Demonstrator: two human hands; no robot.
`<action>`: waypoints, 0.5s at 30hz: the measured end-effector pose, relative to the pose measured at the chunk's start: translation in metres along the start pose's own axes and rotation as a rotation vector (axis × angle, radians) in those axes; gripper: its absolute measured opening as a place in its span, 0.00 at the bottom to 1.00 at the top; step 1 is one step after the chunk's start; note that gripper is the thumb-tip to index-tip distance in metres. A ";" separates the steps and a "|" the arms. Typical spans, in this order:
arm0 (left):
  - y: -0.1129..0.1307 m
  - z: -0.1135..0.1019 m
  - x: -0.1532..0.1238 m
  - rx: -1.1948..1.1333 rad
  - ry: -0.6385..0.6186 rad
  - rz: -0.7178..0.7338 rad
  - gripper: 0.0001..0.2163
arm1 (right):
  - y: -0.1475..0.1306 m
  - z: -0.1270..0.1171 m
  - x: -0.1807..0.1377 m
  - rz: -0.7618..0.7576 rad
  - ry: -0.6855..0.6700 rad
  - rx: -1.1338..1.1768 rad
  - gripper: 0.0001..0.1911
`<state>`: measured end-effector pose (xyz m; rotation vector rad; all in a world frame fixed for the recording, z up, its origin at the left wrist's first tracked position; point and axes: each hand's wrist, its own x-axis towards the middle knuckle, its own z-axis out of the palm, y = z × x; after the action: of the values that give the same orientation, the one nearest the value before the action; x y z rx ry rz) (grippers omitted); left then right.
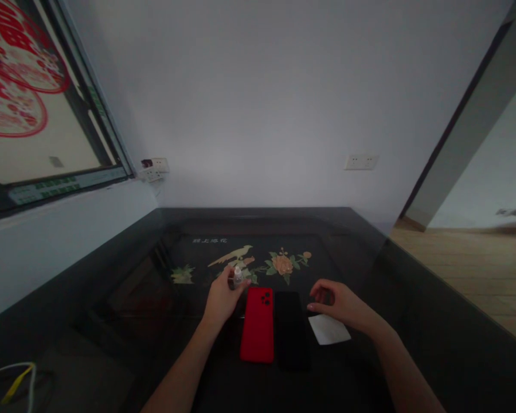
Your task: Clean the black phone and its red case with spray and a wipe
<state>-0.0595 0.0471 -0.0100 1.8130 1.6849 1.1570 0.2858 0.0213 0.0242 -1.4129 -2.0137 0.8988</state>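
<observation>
My left hand is closed around a small white bottle, held upright just above the dark table, left of a red phone that lies back side up. A black phone lies flat right beside the red one. My right hand hovers right of the black phone with its fingers loosely curled and apart, holding nothing I can see. A white square cloth or paper lies under that hand's wrist.
The dark glass tabletop has a painted bird and flowers at its far side. A window with red paper cuttings is at left, wall sockets behind, a yellow and white cable at bottom left, and a wooden floor at right.
</observation>
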 end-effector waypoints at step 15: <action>0.014 -0.004 -0.003 -0.032 0.278 0.008 0.26 | 0.024 -0.015 -0.003 0.169 -0.141 -0.006 0.19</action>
<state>-0.0534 0.0403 0.0018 1.7038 1.7960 1.4884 0.3123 0.0275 0.0157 -1.5811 -2.0217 1.0929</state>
